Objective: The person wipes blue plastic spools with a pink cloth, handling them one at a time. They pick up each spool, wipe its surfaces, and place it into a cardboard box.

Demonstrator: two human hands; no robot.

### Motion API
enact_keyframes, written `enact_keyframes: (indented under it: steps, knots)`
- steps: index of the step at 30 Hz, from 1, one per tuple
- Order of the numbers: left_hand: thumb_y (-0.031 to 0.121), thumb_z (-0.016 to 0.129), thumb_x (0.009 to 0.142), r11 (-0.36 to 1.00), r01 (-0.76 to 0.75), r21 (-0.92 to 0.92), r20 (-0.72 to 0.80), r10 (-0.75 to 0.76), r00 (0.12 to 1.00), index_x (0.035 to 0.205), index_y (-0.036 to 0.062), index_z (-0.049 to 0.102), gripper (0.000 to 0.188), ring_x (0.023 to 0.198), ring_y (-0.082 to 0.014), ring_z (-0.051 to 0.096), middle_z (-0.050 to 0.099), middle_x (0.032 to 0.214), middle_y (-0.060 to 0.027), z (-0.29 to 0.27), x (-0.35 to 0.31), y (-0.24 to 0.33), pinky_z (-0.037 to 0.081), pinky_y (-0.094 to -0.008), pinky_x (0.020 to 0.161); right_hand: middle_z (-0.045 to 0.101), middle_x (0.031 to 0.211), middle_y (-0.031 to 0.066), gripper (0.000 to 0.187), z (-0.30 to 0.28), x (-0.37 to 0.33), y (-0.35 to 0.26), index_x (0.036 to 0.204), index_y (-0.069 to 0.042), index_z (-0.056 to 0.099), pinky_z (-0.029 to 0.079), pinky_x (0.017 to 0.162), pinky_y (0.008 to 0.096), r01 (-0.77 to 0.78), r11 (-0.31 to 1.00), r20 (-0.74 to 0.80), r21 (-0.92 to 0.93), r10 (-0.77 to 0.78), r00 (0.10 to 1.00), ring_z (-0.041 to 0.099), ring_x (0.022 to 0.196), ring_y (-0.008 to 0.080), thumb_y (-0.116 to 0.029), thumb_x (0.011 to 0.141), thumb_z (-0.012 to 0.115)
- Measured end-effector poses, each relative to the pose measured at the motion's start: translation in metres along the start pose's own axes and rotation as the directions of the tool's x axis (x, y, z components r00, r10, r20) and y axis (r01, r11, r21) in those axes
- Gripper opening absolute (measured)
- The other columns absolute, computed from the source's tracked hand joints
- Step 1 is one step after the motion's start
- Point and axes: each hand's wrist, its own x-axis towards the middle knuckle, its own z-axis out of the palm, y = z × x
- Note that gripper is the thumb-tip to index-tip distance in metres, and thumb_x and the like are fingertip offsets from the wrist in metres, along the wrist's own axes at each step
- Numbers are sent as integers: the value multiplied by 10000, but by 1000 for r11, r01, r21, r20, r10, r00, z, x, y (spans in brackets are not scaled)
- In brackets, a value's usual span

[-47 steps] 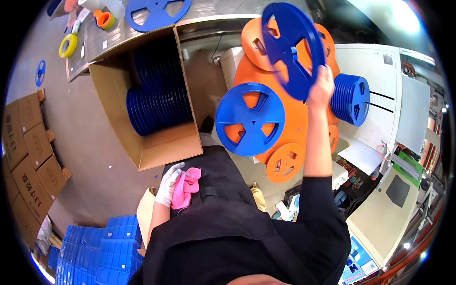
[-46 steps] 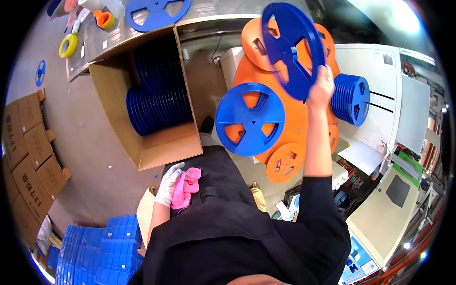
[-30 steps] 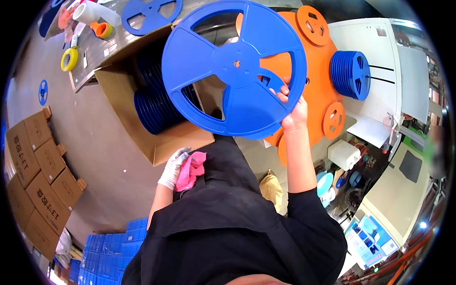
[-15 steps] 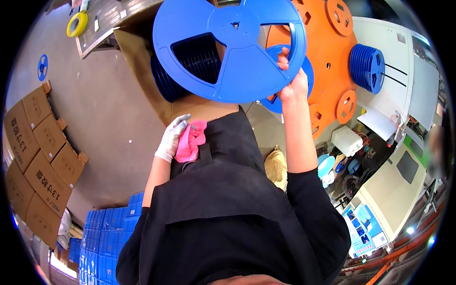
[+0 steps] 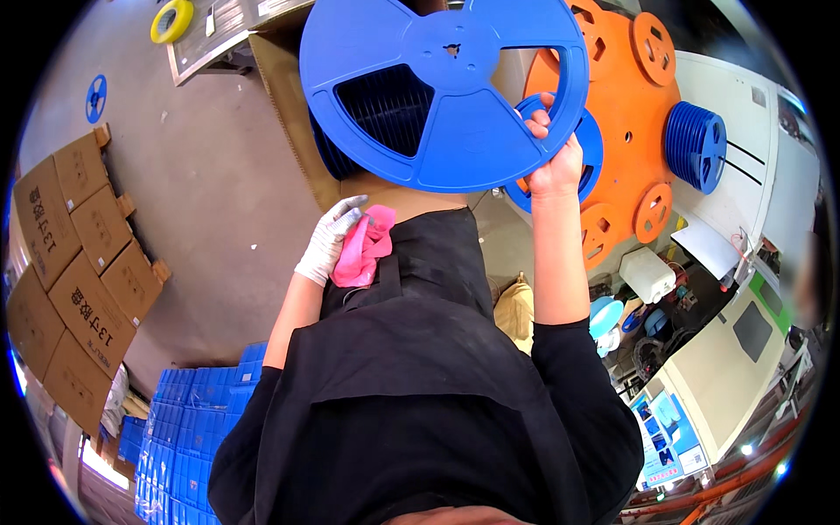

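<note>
My bare right hand (image 5: 556, 157) grips the rim of a large blue plastic reel (image 5: 477, 131), its fingers passing through a cut-out. The reel is held up in front of me, its broad face toward me. In a white glove, my left hand (image 5: 328, 238) is closed on a crumpled pink cloth (image 5: 366, 247) near my waist. Behind the held reel, an open cardboard box (image 5: 293, 109) contains a row of blue reels (image 5: 385, 101), seen partly through the cut-outs. Another blue reel (image 5: 591, 157) sits on the orange disc, partly covered by my hand and the held reel.
A big orange disc (image 5: 626, 166) with smaller round plates stands at the right. Beside it, a stack of blue reels (image 5: 691, 147) hangs on a white machine (image 5: 744, 210). Stacked cartons (image 5: 83, 302) and blue crates (image 5: 188, 411) are at left. A yellow tape roll (image 5: 171, 21) lies far left.
The whole view has shifted, so the surroundings sit further right. My right hand still grips the reel and my left still holds the pink cloth; neither grip has visibly changed.
</note>
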Motion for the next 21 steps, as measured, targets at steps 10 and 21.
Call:
enact_keyframes:
  steps: [10,21]
  knots:
    - [126,549,919,921,-379,85,-247,388,888,1177,-16,565,294,923,-121,587,630,990,-61,11,4,51,460,-254,875,467,685,56,298,5,4,13,1120,21,513,477,944,491,9,999,-110,-33,-12,994,516,578,186,-195,992,352]
    - [29,700,734,30,-800,599,353,887,298,1033,85,602,320,803,-244,638,630,894,-67,160,10,90,507,-312,740,434,662,48,256,36,-13,76,1066,-14,514,470,917,477,72,997,-249,3,-69,966,485,565,202,-225,972,403]
